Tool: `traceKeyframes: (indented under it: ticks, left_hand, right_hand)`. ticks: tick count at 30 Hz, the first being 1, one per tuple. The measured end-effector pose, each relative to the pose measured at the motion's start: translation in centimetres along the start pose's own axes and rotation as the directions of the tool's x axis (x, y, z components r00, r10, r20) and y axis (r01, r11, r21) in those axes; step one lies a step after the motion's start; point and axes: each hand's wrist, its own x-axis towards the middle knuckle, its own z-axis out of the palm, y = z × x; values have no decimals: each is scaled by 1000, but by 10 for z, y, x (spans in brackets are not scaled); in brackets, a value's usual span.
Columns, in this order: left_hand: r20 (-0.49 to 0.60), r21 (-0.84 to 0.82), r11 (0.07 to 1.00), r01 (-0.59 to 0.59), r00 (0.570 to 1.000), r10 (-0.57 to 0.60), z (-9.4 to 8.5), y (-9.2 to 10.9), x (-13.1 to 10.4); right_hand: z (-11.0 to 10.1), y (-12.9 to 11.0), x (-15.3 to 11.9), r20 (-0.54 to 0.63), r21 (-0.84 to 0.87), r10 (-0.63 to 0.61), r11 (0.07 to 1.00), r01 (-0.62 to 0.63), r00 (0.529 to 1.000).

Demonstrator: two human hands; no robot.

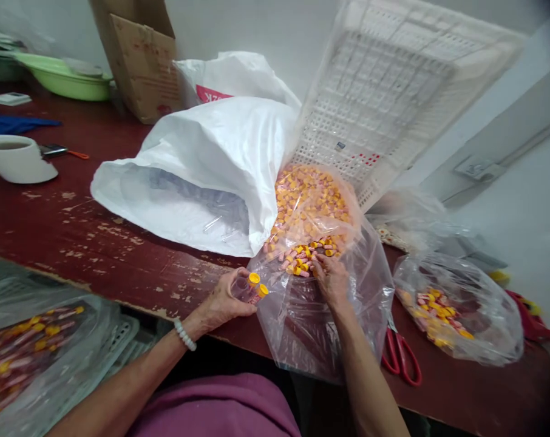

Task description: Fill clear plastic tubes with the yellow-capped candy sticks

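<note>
My left hand (229, 297) is closed around a few clear plastic tubes (239, 289); yellow caps (254, 279) top two of them, and one tube's mouth looks uncapped. At the opening of a clear plastic bag (302, 328), my right hand (332, 279) has its fingers pinched together at the near edge of a heap of small yellow-and-pink pieces (314, 194). Whatever lies between those fingertips is hidden. Left of the heap, a white woven sack (220, 133) lies with its mouth towards me, showing clear tubes (220, 212) inside.
A white plastic crate (384, 79) leans behind the bag. Red-handled scissors (401, 352) and a smaller bag of yellow-and-pink pieces (443, 309) are on the right. Filled tubes (29, 340) lie in plastic at lower left. A white cup (17, 158) and cardboard box (145, 67) stand farther back.
</note>
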Motion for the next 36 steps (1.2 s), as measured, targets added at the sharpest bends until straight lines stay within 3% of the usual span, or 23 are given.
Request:
traceKeyframes:
  ticks: [3, 5, 9, 13, 15, 18, 20, 24, 32, 36]
  left_hand:
    - [12, 5, 1000, -15, 1000, 15, 2, -1, 0]
    - [35, -22, 1000, -19, 999, 20, 4, 0, -1]
    - [62, 25, 998, -63, 996, 61, 5, 4, -3]
    - [74, 85, 988, -129, 990, 123, 2, 1, -3]
    - [75, 82, 986, -145, 987, 139, 2, -1, -3]
    - [63, 45, 991, -123, 991, 120, 3, 2, -3]
    - [61, 8, 996, -87, 994, 87, 4, 5, -4]
    - [68, -8, 997, -75, 995, 75, 3, 5, -3]
    - [25, -6, 998, -60, 998, 60, 6, -3, 0]
    - [-82, -19, 1000, 14, 996, -16, 12, -8, 1]
  right_hand:
    - [-19, -38, -11, -26, 214, -42, 976, 47, 999]
    - [-35, -70, -20, 64, 398, -189, 905, 149, 980]
    - [-57, -121, -36, 197, 498, -430, 818, 288, 881]
    - [-61, -135, -41, 290, 503, -564, 777, 378, 773]
    - [-62, -135, -40, 267, 489, -553, 784, 383, 789]
    - [-63, -133, -39, 188, 467, -433, 829, 308, 881]
    - [-62, -131, -40, 146, 454, -384, 845, 283, 912]
    - [-50, -129, -53, 113, 423, -376, 856, 298, 920]
    - [-17, -135, -77, 158, 353, -491, 838, 416, 857]
    - [-13, -122, -69, 74, 439, -341, 855, 276, 937]
